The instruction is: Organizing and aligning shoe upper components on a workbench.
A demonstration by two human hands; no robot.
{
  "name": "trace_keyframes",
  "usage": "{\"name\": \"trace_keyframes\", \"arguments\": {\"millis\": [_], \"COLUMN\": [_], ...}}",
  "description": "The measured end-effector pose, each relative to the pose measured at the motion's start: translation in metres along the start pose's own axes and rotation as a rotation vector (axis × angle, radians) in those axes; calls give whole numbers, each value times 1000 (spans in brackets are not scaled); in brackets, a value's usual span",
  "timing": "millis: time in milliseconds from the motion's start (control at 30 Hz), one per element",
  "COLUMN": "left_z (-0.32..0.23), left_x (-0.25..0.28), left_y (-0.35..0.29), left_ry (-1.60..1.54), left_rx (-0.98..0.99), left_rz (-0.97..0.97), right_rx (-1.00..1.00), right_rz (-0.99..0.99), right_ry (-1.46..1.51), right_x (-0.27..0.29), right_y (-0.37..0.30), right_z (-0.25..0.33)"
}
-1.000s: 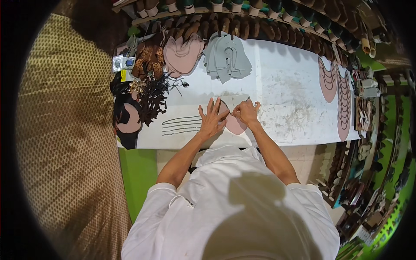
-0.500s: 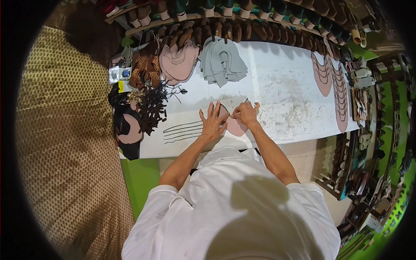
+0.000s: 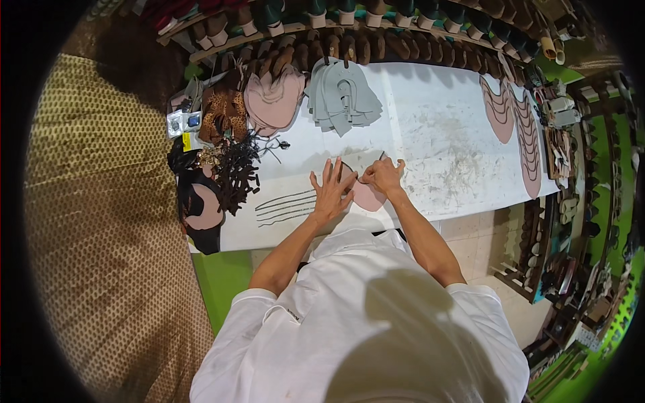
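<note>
The pink piece (image 3: 368, 198) lies on the white desk (image 3: 437, 188), at the near edge, directly in front of the person. Its rounded end points near. The visible part is set with its long axis running roughly near to far; the full outline is hidden by the hands. A dark line follows the curved far edge.

The left hand (image 3: 329, 195) is at the left side of the piece, fingers spread and extended, index finger and thumb toward the right. The right hand (image 3: 384, 176) is at the far right edge of the piece, thumb and index finger drawn together at the curved edge; whether they grip the edge or a strip cannot be told. The rounded end lies near of both sets of fingers, uncovered.

Thin dark strips (image 3: 285, 208) lie left of the left hand, running left to right.
</note>
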State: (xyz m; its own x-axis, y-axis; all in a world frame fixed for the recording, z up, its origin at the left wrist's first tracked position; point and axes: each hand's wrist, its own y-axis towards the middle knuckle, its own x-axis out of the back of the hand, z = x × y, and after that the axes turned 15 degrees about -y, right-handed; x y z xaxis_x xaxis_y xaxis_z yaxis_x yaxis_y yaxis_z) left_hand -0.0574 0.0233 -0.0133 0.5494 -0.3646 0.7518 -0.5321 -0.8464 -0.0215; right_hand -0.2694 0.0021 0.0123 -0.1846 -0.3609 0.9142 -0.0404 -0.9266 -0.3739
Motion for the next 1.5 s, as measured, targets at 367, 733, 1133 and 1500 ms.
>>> {"name": "trace_keyframes", "arguments": {"millis": [367,733,1133,1500], "left_z": [-14,-35,-45,-129], "left_x": [10,-3,-16,-25], "left_y": [-6,-12,6,19], "left_ry": [-83,-37,-327,-570], "left_rx": [131,334,630,656], "left_rz": [-52,-124,-437,-606], "right_rx": [-133,-233,-334,-168], "right_rz": [-141,-505,-359,-503], "right_ry": [228,-32,355,344], "right_x": [7,-27,-9,42], "right_y": [-16,-61,-52,-48], "right_z": [-8,-32,-63,-129]}}
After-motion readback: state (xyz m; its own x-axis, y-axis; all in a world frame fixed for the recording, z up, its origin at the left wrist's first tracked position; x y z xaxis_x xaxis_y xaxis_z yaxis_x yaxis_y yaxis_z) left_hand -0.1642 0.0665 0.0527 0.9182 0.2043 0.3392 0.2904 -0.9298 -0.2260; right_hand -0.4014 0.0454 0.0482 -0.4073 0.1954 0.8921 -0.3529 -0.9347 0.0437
